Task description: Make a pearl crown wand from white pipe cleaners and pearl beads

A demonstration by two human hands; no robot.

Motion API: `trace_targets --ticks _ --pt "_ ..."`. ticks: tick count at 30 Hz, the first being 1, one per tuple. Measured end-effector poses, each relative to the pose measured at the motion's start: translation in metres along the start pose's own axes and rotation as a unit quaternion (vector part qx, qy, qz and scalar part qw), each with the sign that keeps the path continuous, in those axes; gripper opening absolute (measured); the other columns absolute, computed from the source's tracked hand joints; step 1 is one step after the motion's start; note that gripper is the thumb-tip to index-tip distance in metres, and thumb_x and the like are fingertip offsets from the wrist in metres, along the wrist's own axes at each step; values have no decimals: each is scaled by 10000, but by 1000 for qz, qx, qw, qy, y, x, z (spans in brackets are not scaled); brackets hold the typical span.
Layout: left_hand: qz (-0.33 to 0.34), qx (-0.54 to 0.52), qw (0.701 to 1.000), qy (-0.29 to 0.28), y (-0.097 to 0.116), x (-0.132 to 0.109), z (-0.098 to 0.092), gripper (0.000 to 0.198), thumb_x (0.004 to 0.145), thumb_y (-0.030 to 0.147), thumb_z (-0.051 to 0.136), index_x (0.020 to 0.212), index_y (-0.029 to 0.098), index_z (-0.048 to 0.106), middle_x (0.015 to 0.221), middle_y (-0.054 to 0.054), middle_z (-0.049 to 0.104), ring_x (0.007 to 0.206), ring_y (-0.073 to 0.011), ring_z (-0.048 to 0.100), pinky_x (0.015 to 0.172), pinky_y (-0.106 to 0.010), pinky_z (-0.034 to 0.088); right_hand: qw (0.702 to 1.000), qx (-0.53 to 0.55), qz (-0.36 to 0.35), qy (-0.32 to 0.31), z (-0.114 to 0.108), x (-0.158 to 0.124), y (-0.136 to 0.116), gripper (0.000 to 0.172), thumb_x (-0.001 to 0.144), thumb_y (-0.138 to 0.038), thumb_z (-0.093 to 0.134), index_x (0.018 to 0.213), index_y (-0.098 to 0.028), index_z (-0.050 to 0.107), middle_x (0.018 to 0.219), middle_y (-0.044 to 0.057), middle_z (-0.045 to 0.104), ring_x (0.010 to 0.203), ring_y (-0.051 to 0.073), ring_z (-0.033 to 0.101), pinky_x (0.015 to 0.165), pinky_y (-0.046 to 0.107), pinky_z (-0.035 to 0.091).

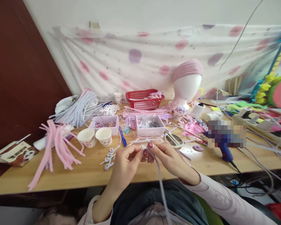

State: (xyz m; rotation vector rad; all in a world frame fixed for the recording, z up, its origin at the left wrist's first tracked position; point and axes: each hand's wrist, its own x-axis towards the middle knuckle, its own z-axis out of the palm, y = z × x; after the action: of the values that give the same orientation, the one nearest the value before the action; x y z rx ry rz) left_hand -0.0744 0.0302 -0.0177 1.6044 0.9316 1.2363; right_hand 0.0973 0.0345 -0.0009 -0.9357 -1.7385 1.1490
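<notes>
Both hands meet just over the table's front edge, fingertips almost touching. My left hand (126, 161) pinches a small whitish piece, too small to make out, at the end of a pale lilac pipe cleaner (162, 187). Thumb and forefinger of my right hand (170, 156) close on the same pipe cleaner, whose long tail hangs down toward my lap. Left of the hands lies a curled, looped white pipe cleaner (110, 157). Scissors (173, 139) with pale handles rest behind the right hand, and a blue pen (122, 137) lies behind the left.
Paper cups (104, 136), a bead box (104, 123) and a box of small packets (150, 126) stand ahead. Pink pipe cleaners (58, 143) spread left. Behind are a red basket (144, 104) and a foam head (187, 86). A blue glue gun (225, 152) with trailing cable lies right.
</notes>
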Motion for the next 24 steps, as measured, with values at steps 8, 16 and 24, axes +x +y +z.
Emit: trace_targets --ticks 8,16,24 --pt "21 -39 999 13 -2 -1 -2 142 826 203 663 724 150 746 671 -46 731 617 -164 692 596 -226 572 1000 -3 -14 21 -10 -2 11 426 984 -502 461 711 -190 563 716 7 536 699 153 523 705 275 424" --pt "136 32 985 97 -4 -4 -2 103 819 162 681 740 175 746 698 -32 730 642 -158 682 596 -219 558 997 40 -9 65 -8 -1 6 456 934 -577 510 704 -190 585 688 5 534 657 149 494 672 284 415" --pt "205 129 969 57 0 -5 -12 99 804 115 704 782 189 765 720 -28 762 628 -150 697 605 -213 567 998 -45 -33 31 -14 -3 4 464 995 -485 445 648 -193 540 661 -13 467 644 137 450 648 276 357"
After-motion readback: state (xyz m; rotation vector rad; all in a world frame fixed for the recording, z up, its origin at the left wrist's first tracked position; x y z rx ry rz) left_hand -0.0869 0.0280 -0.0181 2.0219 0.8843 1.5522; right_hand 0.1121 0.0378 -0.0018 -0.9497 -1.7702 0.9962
